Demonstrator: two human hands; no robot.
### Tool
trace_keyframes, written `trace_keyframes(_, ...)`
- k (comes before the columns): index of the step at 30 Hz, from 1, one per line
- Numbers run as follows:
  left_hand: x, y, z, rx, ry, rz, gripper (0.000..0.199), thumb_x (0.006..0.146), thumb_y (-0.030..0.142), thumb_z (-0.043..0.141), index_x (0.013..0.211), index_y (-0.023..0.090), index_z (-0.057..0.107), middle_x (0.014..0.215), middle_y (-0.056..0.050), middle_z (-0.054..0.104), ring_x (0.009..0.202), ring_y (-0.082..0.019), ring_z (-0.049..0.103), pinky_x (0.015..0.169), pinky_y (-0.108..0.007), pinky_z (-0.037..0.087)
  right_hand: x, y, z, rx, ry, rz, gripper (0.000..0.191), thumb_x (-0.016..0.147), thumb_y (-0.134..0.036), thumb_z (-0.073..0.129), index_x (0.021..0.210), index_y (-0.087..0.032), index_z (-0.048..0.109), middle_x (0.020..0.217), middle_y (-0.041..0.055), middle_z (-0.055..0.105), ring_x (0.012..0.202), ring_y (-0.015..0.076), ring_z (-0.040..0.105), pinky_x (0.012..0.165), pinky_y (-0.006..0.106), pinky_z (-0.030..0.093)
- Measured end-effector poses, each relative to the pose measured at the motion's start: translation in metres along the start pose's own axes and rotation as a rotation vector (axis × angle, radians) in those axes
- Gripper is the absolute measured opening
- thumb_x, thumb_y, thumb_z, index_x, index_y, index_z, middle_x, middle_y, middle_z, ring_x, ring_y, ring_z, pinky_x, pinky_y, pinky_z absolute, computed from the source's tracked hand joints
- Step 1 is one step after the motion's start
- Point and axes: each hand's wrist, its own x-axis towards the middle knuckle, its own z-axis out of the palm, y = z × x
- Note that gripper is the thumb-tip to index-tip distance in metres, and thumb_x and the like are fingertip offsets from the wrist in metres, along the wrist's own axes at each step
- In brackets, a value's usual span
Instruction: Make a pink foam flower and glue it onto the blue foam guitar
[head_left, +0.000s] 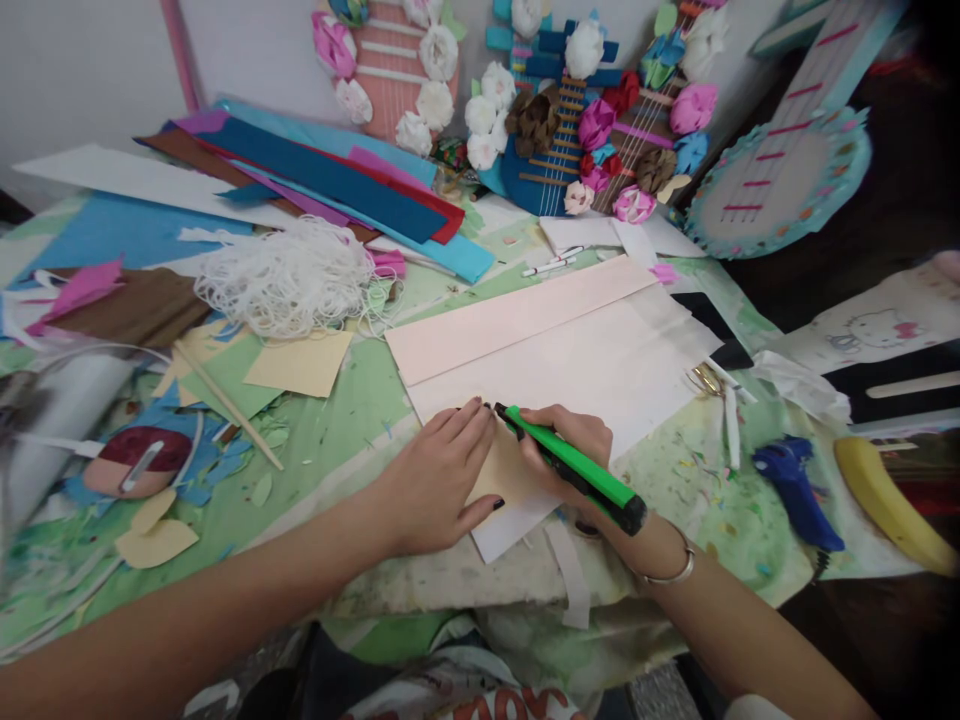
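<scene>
Gripped in my right hand (574, 445) is a green and black utility knife (574, 462), its front end low against the paper beside my left fingertips. My left hand (442, 475) lies with fingers stretched out, pressing on a cream paper piece (514, 468). Under it spreads a large white sheet (577, 365), with a pale pink strip (517, 315) lying along its far edge. Whatever the knife's tip touches is too small to make out.
A tangle of white cord (289, 275) and stacked coloured paper strips (322, 185) lie at the left. To the right are a blue glue gun (799, 490) and a banana (892, 505). Decorated paper guitars (555, 130) stand at the back. A wooden stick (229, 405) rests on paper scraps.
</scene>
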Motion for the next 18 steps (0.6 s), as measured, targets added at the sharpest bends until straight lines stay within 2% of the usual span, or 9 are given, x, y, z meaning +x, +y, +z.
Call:
trace_keyframes(8, -0.0001, 0.0002, 0.0003, -0.006, 0.004, -0.008, 0.073, 0.089, 0.052, 0.037, 0.137, -0.002, 0.035, 0.144, -0.025, 0.036, 0.137, -0.036, 0.025, 0.110, -0.046, 0.022, -0.0016, 0.0020, 0.0007, -0.034, -0.012, 0.004, 0.013, 0.074, -0.016, 0.057, 0.087, -0.020, 0.059, 0.064, -0.0015, 0.068, 0.051, 0.0110, 0.062, 0.050, 0.020, 0.046)
trace_keyframes(18, -0.0007, 0.0006, -0.0015, -0.003, -0.017, -0.012, 0.072, 0.090, 0.051, 0.034, 0.138, -0.003, 0.035, 0.145, -0.024, 0.035, 0.138, -0.036, 0.024, 0.110, -0.046, 0.021, 0.0001, -0.0011, -0.0044, 0.039, -0.123, 0.089, 0.015, 0.073, -0.016, 0.054, 0.086, -0.021, 0.053, 0.061, -0.0041, 0.063, 0.049, 0.0097, 0.058, 0.050, 0.019, 0.043)
